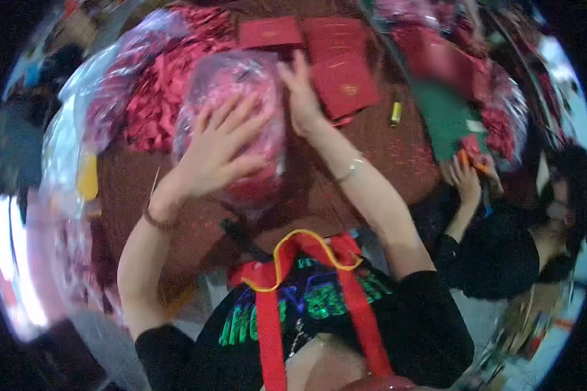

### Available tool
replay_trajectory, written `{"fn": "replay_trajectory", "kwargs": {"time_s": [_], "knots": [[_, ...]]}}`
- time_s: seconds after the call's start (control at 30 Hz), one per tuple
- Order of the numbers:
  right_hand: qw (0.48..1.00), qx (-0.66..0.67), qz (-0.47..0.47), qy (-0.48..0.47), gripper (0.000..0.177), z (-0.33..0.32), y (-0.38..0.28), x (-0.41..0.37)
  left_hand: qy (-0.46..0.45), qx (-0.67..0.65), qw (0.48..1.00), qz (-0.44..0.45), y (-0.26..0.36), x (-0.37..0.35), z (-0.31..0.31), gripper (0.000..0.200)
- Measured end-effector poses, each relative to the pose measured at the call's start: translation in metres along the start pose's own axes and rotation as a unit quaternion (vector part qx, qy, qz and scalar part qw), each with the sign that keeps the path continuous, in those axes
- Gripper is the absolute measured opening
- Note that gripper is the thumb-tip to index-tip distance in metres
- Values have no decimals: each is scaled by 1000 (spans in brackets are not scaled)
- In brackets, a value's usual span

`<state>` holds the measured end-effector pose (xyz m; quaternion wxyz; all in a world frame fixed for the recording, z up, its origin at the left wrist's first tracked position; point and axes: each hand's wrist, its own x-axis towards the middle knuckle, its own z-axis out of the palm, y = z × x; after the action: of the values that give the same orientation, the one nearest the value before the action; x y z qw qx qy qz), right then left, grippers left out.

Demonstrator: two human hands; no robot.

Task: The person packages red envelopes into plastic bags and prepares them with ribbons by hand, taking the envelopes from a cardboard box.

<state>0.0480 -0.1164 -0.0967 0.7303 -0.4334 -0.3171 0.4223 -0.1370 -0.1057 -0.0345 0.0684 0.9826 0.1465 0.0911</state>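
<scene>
A clear plastic bag (267,173) packed with red and pink contents lies on the brown tabletop in front of me. My left hand (225,140) is spread over the top of the bag, fingers apart. Along the bag's right side, near its far corner, is my right hand (301,94), slightly blurred, with its fingers stretched out and nothing in them. Just beyond its fingertips sit dark red folders (347,85) with small gold emblems, stacked in several piles.
A heap of red pieces (160,91) spills from clear plastic at the left. A small yellow item (396,113) lies right of the folders. On the right, another person's hands (466,179) work with an orange-handled tool by a green mat (440,107).
</scene>
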Motion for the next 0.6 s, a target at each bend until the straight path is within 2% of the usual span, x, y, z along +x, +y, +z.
{"fn": "replay_trajectory", "kwargs": {"time_s": [0.03,0.07,0.1,0.13,0.2,0.23,0.27,0.3,0.33,0.37,0.43,0.53,0.57,0.6], "knots": [[1000,12,7,-15,77,-15,24,-3,57,-253,966,-10,-15,-7,-8,58],[998,22,50,-25,76,-12,18,-22,173,-461,862,-119,-25,-3,-12,54],[998,28,55,-32,75,-20,28,-30,282,-614,729,-111,-28,-5,-27,53],[994,60,84,-25,73,-7,11,-47,345,-599,712,-122,-51,-11,-27,53],[983,113,139,-30,76,13,-6,-61,305,-592,706,-241,-98,-27,1,54],[991,53,122,-8,77,14,0,-58,263,-639,652,-312,-103,-31,21,53],[991,56,124,-14,77,16,-3,-56,219,-681,588,-377,-101,-29,39,51],[991,47,108,-64,76,17,-7,-56,206,-706,548,-398,-89,-28,49,48],[989,38,91,-112,76,18,-9,-54,191,-729,509,-416,-74,-28,56,45],[990,36,114,-72,73,15,-4,-53,196,-728,508,-418,-69,-30,62,45],[991,17,108,-82,72,10,-4,-52,165,-816,417,-365,-61,-32,68,48],[990,-10,106,-97,68,0,-10,-54,164,-813,413,-377,-37,-22,60,44],[989,14,115,-96,66,-10,-8,-55,120,-810,410,-402,-32,-19,48,44],[987,37,124,-95,64,-21,-6,-54,124,-812,408,-399,-31,-15,50,44]]}}
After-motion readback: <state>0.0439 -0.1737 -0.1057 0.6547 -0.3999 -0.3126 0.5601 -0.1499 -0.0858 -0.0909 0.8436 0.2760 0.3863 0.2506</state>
